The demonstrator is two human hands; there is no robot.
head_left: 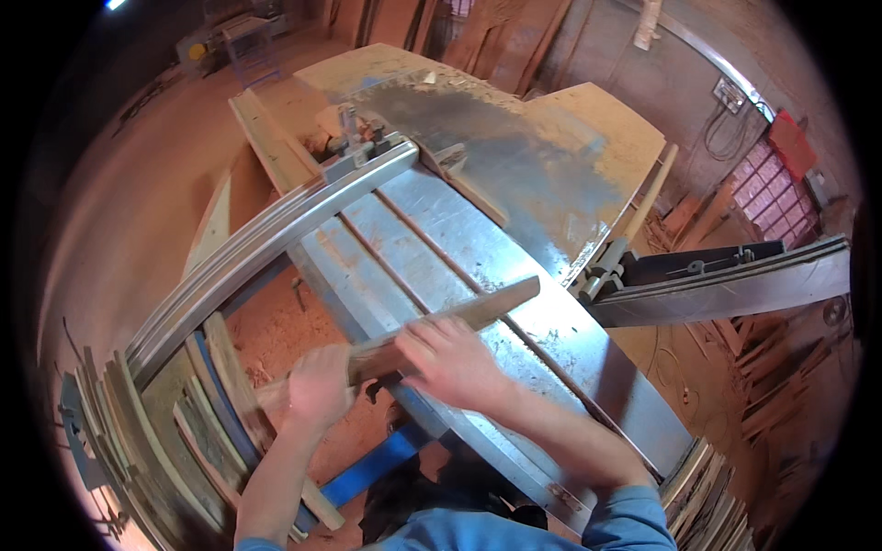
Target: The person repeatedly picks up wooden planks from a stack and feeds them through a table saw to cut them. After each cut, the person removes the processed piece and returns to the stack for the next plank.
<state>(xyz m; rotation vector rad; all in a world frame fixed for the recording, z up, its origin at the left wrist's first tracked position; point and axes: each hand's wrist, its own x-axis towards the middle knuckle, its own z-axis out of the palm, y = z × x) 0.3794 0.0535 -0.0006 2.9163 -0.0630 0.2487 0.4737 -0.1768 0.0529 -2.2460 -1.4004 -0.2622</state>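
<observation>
A long narrow wooden board [501, 307] lies slantwise over the metal saw table [427, 220], its far right end resting above the slotted surface. My left hand [322, 381] is closed round the board near its left end, past the table's edge. Farther along, my right hand [450, 358] grips the same board from above, fingers curled over its far edge. The board's left end reaches out beyond my left hand, over the wood stacked on the left. Parts of the board under both hands are hidden.
A metal fence rail [276, 230] runs along the left. Strips of wood [138, 432] are stacked at the lower left, and more strips [707, 496] at the lower right. A dusty wooden panel [602, 129] extends beyond the table. A metal arm [726, 289] juts in from the right.
</observation>
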